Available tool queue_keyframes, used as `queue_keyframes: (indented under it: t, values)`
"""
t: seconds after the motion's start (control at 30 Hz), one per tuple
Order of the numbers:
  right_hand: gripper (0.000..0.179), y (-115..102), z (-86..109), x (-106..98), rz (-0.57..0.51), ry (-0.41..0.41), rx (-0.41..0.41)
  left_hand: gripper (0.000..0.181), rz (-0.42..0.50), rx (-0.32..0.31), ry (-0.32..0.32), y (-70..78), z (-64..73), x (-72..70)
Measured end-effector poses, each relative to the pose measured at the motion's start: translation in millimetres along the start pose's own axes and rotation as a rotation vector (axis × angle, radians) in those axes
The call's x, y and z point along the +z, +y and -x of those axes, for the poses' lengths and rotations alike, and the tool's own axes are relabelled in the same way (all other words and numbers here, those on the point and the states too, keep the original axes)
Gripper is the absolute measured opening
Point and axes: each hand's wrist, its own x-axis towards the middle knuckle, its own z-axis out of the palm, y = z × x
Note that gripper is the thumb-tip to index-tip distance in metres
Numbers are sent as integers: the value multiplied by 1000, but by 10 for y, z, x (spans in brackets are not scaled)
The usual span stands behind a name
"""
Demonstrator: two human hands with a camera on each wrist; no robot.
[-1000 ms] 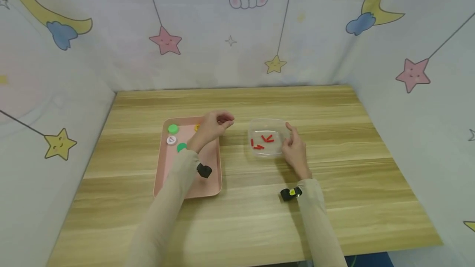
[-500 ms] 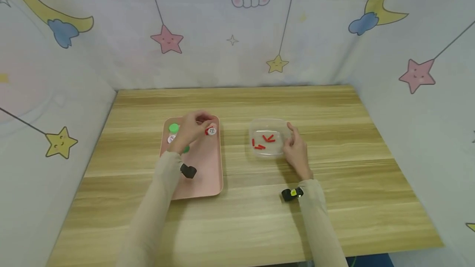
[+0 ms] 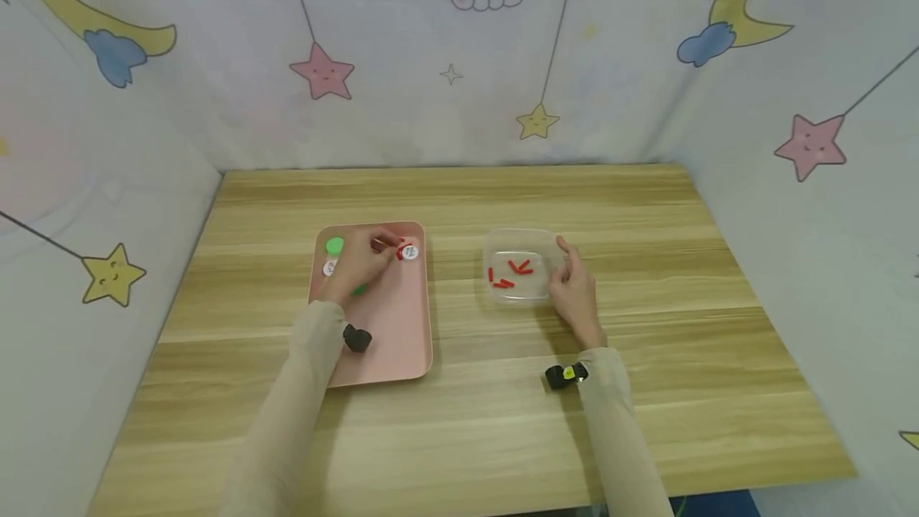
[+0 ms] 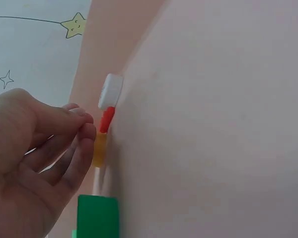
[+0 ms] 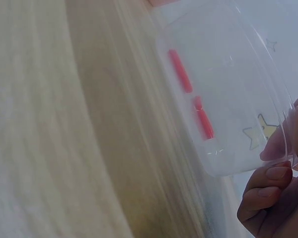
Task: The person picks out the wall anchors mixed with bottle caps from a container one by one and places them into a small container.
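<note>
My left hand [image 3: 359, 262] is over the pink tray [image 3: 391, 341], its fingertips at small red sticks [image 3: 401, 252] near the tray's far right corner. In the left wrist view the thumb and fingertips are close together beside a red stick [image 4: 107, 119]; whether they pinch one is hidden. A white cap [image 3: 409, 252] lies right beside the sticks. My right hand [image 3: 574, 294] grips the right side of a clear plastic box [image 3: 534, 300], thumb and fingers pinching its wall in the right wrist view. Several red sticks [image 3: 505, 283] lie in the box.
In the tray also lie a light green cap [image 3: 334, 246], another white cap [image 3: 329, 268], a darker green block-like piece [image 4: 98, 216] and a yellow piece [image 4: 100, 150]. The wooden table [image 3: 646, 246] meets patterned walls [image 3: 402, 118] at the back and sides.
My left hand has moved left from the gap beside the box to over the tray, its fingertips coming to the red sticks by the white cap. The right hand has stayed on the box.
</note>
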Motion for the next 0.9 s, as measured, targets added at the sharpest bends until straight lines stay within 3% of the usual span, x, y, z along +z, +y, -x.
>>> queue_keyframes:
  t: [0.23,0.47,0.9]
  values:
    - [60,22,11,2,3,-12,1,17,-83,9,-8,-12,26,72]
    - [59,20,9,10,-6,2,-10,18,-74,-10,-28,-39,22,101]
    - [58,18,-20,11,-12,4,-20,14,-99,-16,-5,-46,12,94]
